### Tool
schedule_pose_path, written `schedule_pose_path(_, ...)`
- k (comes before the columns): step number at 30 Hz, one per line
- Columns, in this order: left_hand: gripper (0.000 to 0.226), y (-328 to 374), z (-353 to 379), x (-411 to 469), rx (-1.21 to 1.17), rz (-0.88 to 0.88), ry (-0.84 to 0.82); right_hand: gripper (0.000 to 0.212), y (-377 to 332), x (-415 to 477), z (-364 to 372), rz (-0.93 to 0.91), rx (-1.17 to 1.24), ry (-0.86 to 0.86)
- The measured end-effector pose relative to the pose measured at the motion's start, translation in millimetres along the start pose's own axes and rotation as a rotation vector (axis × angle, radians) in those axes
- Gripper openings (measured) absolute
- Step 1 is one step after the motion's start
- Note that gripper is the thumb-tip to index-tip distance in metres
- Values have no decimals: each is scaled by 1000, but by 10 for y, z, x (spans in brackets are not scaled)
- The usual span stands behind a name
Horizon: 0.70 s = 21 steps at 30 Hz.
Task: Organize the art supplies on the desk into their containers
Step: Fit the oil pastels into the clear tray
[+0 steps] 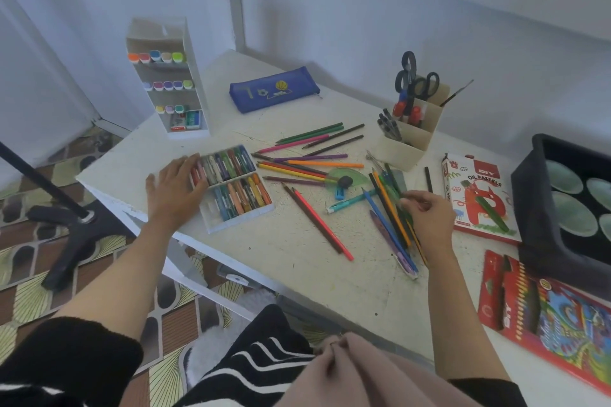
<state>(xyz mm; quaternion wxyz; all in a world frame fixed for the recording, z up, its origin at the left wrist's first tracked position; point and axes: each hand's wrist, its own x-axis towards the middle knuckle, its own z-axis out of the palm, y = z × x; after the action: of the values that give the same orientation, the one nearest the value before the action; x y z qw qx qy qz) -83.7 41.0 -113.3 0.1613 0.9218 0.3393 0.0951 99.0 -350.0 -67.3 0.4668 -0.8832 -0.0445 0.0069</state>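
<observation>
Fingers of your right hand (429, 221) are curled, thumb and fingertips pinching a bunch of pencils and pens (385, 211) partway along its length. The bunch lies slanted on the desk (330, 284) and fans out beyond the grip.

Just left of the grip: teal pen (350, 203), blue sharpener (340, 194), green protractor (352, 175). Nearer you from those, a red pencil and a brown pencil (317, 221) lie side by side.

Further left and beyond: loose coloured pencils (310, 155), scattered and crossing one another.

Far left of the grip, your left hand (178, 188) lies flat with fingers straight, resting on the left end of the pastel tray (231, 188). Both rows of the tray hold pastels.

Just right of the grip: oil pastels box (476, 198), lying flat. Past it sits a black paint tray (529, 195); nearer you, a red coloured-pencil box (545, 311).

Beyond the grip: beige desk organiser (413, 139) holding scissors (413, 82) and markers.

Far side of the desk, left of the organiser: blue pencil case (274, 92) and white marker rack (168, 82), standing upright
</observation>
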Motion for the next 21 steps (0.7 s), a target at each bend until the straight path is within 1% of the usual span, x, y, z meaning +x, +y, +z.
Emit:
schedule_pose_path(5, 55, -18, -5, -4, -5, 9, -10, 20, -68, 16, 118, -50, -24, 67)
schedule_pose_path(8, 54, -18, 4, -7, -10, 7, -9, 17, -193, -23, 259, -126, 49, 86)
schedule_pose_path(10, 53, -16, 10, -4, -10, 6, -6, 16, -324, -103, 369, -162, 149, 49)
schedule_pose_path(13, 51, 4, 8, -6, -8, -11, -7, 23, -562, -304, 561, -167, 296, -116)
schedule_pose_path(15, 51, 6, 7, -9, -12, -16, -4, 26, -699, -460, 738, -207, 380, -228)
schedule_pose_path(19, 50, -12, -4, -6, -62, -25, 8, 23, -879, -699, 1191, -242, 389, -489)
schedule_pose_path(21, 51, 12, -12, -13, -103, -47, 19, 20, -964, -735, 1397, -301, 390, -627)
